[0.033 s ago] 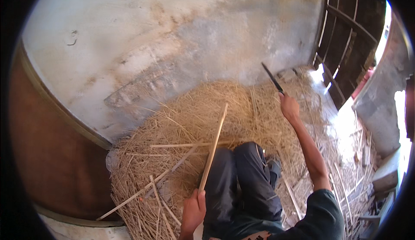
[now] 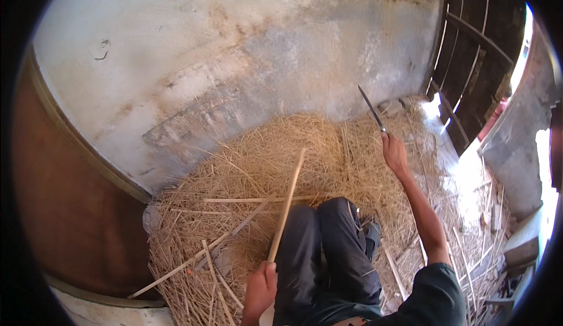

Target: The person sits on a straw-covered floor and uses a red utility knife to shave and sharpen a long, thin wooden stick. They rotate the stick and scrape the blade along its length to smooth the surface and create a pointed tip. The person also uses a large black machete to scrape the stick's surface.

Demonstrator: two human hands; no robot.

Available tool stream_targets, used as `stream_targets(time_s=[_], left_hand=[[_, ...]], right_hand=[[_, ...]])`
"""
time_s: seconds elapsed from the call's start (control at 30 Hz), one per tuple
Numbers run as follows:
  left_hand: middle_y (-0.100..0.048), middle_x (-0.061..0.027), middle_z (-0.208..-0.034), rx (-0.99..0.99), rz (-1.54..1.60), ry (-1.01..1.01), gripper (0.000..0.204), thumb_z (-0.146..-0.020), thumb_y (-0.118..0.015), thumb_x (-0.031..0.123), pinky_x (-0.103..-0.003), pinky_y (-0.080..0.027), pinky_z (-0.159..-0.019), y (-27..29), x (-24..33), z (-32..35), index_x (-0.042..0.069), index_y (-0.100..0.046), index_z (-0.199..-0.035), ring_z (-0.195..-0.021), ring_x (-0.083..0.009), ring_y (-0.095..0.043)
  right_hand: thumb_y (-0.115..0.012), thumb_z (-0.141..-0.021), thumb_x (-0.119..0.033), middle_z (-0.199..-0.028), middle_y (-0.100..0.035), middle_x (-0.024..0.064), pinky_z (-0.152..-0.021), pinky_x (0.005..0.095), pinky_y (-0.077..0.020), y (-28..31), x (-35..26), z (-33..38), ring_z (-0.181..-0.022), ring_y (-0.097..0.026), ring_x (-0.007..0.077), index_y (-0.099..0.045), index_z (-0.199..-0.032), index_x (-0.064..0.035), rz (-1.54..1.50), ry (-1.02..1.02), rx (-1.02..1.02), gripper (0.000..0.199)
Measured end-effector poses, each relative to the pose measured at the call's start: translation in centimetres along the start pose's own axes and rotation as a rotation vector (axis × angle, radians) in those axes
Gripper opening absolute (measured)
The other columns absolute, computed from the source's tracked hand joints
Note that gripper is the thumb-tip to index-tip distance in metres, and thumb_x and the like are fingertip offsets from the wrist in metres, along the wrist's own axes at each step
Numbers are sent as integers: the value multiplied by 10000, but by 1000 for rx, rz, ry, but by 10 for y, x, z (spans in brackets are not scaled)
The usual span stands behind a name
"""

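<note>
My left hand (image 2: pixel 260 286) is wrapped round the lower end of a pale split strip of wood or bamboo (image 2: pixel 287 205). The strip slants up and away, past my left knee. Out to the right, my right hand (image 2: pixel 395 153) grips a knife (image 2: pixel 371 108) by its handle, which is mostly hidden in my fingers. Its long, narrow dark blade points up and to the left, well apart from the strip. My legs in dark trousers (image 2: pixel 346 250) are bent between the two hands.
A thick heap of shavings (image 2: pixel 293 132) covers the floor ahead and around me. Several long pale strips (image 2: pixel 176 274) lie across it at left. A stained plaster wall (image 2: pixel 234 50) rises in front, and a dark plank door (image 2: pixel 475 50) stands at far right. Brown boarding (image 2: pixel 76 197) is at left.
The strip's far end has dipped slightly and shifted a little left. My right hand with the knife sits slightly lower and further right. Both grips are unchanged.
</note>
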State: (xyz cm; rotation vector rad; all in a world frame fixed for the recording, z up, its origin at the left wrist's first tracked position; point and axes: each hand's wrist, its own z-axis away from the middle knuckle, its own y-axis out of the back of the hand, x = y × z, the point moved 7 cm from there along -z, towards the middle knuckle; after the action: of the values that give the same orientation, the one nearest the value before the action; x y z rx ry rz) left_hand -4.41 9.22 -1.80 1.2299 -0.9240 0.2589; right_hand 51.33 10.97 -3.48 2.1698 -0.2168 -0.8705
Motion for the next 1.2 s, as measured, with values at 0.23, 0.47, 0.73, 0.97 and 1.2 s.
stream_targets(time_s=[0.23, 0.47, 0.73, 0.97, 1.2], left_hand=[[-308, 51, -656, -398, 910, 314, 443, -1169, -361, 410, -270, -271, -508, -36, -12, -22, 93, -433, -869, -528, -59, -295], [-291, 70, -663, -482, 917, 180, 446, -1167, -367, 431, -251, -246, -495, -51, 15, -29, 111, -412, -860, -526, -39, -259], [-588, -224, -696, -33, 41, -85, 408, -1142, -434, 345, -502, -454, -584, -21, 28, -26, 3, -567, -963, -645, -458, -608], [-647, -311, -821, -45, -17, 55, 390, -1128, -451, 323, -600, -460, -668, 8, 28, -2, -25, -600, -1036, -786, -562, -617], [-248, 76, -655, -556, 966, 223, 483, -1156, -326, 521, -246, -221, -502, -56, 20, -29, 151, -367, -848, -530, -40, -217]], right_hand=[[-543, -1093, -339, -710, -626, 175, -576, 433, -530, -4, -96, 95, -632, -647, 322, -625, -1060, -30, -313, 48, -342, 322], [-628, -1040, -421, -795, -654, 131, -546, 451, -553, 19, -185, 139, -632, -680, 319, -581, -1015, -73, -152, 747, -311, 352], [-516, -1088, -456, -767, -671, 130, -550, 455, -587, 1, -178, 105, -586, -673, 331, -571, -1149, -64, 202, 548, -586, 401], [-445, -1133, -409, -665, -656, 140, -498, 424, -543, 31, -65, 13, -562, -669, 330, -639, -1167, -17, -115, 108, -67, 439], [-541, -1078, -471, -623, -553, 88, -468, 410, -506, 20, -180, 138, -482, -557, 289, -575, -982, -98, -190, 795, -190, 387]])
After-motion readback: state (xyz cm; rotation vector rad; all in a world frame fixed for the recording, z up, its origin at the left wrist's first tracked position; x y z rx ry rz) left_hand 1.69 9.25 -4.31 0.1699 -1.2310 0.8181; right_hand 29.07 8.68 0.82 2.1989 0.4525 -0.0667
